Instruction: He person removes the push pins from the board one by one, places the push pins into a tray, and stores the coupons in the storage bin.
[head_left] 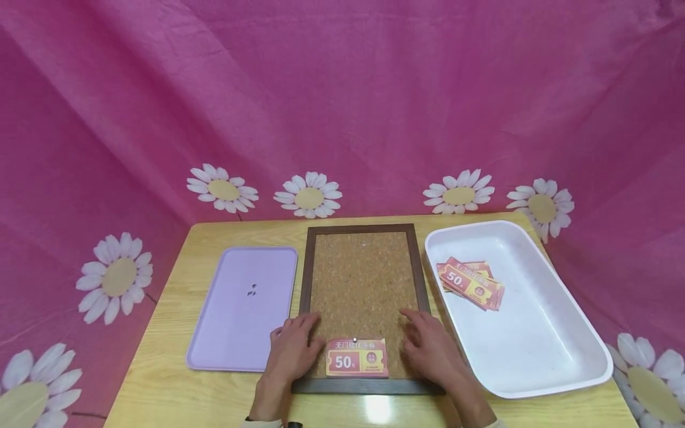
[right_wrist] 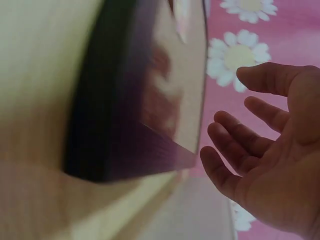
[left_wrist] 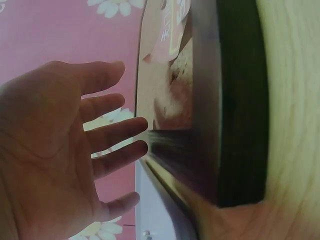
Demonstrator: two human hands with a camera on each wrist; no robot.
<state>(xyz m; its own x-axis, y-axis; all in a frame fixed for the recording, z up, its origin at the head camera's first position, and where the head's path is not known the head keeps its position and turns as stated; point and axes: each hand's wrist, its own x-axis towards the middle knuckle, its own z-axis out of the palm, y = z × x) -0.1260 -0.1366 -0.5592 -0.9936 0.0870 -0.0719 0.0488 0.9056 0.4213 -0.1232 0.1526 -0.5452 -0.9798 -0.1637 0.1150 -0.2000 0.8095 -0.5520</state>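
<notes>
A cork board (head_left: pixel 364 285) with a dark brown wooden frame lies in the middle of the table. Near its lower edge is a red and yellow coupon (head_left: pixel 357 358) marked 50, with a small white-headed push pin (head_left: pixel 354 340) at its top edge. My left hand (head_left: pixel 293 351) is over the board's lower left edge, and its fingers are spread and hold nothing in the left wrist view. Over the lower right edge is my right hand (head_left: pixel 432 351), its fingers loosely bent around nothing. Whether either hand touches the frame, I cannot tell.
On the left, a lilac tray (head_left: pixel 230 333) carries several tiny dark items (head_left: pixel 253 290). A deep white tub (head_left: pixel 535 351) stands at the right with a pile of similar coupons (head_left: pixel 471 283) inside. Pink cloth (head_left: pixel 364 107) with daisies hangs behind the wooden table (head_left: pixel 155 368).
</notes>
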